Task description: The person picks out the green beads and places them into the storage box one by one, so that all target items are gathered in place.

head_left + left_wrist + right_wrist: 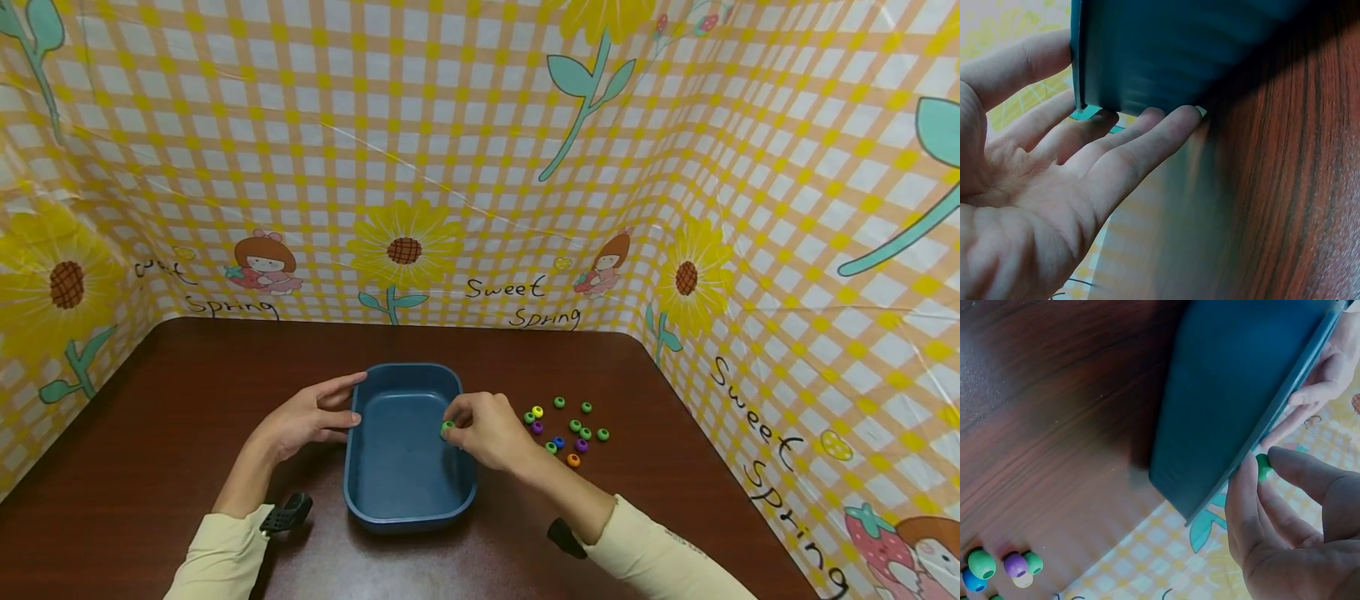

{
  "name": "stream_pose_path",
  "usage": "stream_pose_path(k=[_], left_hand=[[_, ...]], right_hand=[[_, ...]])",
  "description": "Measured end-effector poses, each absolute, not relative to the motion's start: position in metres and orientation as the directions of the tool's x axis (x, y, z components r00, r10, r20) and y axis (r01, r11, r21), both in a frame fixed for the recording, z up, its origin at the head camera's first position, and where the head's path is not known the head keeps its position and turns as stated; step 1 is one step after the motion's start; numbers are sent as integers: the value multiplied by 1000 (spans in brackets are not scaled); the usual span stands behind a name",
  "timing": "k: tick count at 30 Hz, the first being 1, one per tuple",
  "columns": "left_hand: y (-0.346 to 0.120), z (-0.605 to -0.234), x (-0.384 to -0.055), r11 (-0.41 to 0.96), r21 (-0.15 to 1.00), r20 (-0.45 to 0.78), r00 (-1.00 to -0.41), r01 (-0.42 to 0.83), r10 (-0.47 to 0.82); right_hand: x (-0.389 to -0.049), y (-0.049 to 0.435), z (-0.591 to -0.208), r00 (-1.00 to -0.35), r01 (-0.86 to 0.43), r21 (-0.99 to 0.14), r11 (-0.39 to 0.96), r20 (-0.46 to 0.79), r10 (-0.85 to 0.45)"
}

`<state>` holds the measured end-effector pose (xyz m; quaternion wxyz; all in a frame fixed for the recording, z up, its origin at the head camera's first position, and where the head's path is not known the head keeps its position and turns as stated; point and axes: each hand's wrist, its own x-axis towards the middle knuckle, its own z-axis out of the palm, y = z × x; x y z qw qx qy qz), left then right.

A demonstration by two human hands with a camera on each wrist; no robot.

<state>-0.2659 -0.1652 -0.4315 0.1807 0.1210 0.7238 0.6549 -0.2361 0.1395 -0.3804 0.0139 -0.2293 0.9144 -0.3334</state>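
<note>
A blue rectangular tub [408,508] with rounded corners stands on the dark wooden table. My left hand [300,421] rests against its left side, fingers extended; in the left wrist view the fingertips [1182,122] touch the tub's outer wall [1147,56]. Over the tub's right rim, my right hand [487,429] pinches a green bead [447,426] between thumb and fingers. The same green bead [1263,467] shows in the right wrist view, beside the tub's rim. No beads show on the visible part of the tub's floor.
To the right of the tub lie several loose beads: green [559,402], yellow [537,412], purple [581,446], blue [558,442] and orange [573,460]. A checked sunflower cloth [480,183] hangs as walls around the back and sides of the table [225,358].
</note>
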Motion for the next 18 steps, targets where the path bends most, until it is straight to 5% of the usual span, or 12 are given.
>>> stream_pose_path(k=[18], left_hand=[[-164, -431, -265, 106, 993, -98, -903, -59, 419]], right_hand=[[-239, 148, -383, -912, -370, -654, 660, 120, -393]])
